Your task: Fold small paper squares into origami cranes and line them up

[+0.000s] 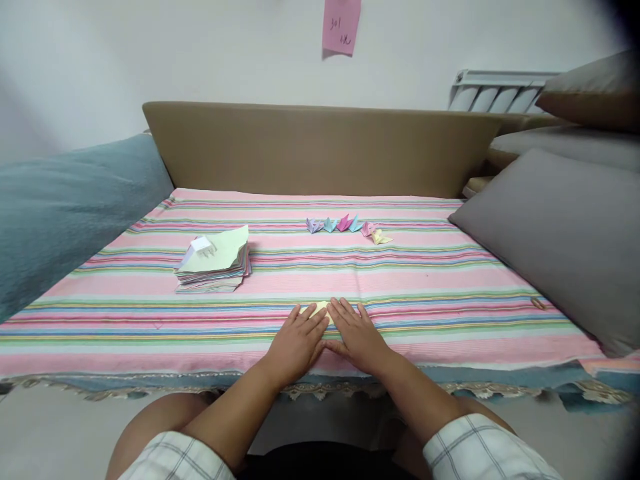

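Note:
Both palms face down near the front of the striped cloth (280,280). Under the fingers lies a small piece of pale yellow paper (321,307), mostly covered, so its folded shape is hidden. My left hand (299,340) rests flat on its left side, fingers stretched out. From the right, my right hand (356,335) presses on it with fingers extended. The two thumbs meet below the paper. Farther back sits a row of small folded paper figures (344,223) in purple, blue, pink and yellow.
A stack of coloured paper sheets (215,270) stands at left with a small white block (201,245) on top. A grey cushion (555,233) lies right, a blue bolster (85,207) left. A brown backrest (320,150) closes the back. A small brown item (537,303) lies near the cushion.

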Tool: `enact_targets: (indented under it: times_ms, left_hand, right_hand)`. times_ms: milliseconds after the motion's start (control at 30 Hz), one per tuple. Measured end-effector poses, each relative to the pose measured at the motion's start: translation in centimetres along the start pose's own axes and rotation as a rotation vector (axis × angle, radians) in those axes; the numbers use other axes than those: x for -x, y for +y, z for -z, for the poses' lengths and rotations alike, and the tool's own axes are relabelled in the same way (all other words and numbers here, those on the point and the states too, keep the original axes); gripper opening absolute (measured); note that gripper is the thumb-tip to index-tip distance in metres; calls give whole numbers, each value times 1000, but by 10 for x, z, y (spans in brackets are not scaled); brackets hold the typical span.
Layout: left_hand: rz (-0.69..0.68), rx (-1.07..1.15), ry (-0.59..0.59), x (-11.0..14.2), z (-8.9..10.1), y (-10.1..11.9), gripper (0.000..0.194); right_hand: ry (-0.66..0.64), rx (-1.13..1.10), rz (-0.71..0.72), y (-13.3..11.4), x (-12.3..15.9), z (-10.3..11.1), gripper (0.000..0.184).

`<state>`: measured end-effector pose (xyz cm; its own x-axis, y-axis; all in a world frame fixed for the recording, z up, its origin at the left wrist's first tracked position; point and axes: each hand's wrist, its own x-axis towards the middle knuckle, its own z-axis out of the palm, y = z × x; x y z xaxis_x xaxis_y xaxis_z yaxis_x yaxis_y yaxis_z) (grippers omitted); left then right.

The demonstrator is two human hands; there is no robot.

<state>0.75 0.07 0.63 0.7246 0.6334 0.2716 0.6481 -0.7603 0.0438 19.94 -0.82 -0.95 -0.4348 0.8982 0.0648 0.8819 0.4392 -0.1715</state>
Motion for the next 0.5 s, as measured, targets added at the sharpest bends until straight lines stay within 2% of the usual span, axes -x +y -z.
enact_targets:
  times_ms: [167, 267, 500]
  left_hand:
    - [98, -18, -16, 8, -6, -14, 49]
    - [112, -22, -13, 12, -5, -19, 51]
    - [119, -26, -24, 11, -4, -16, 52]
  right_hand:
    - [-15, 6, 23, 3, 1, 1, 67]
    - [-9, 16, 24, 3, 1, 0, 68]
    - [-54, 8, -85, 7, 5, 4, 77]
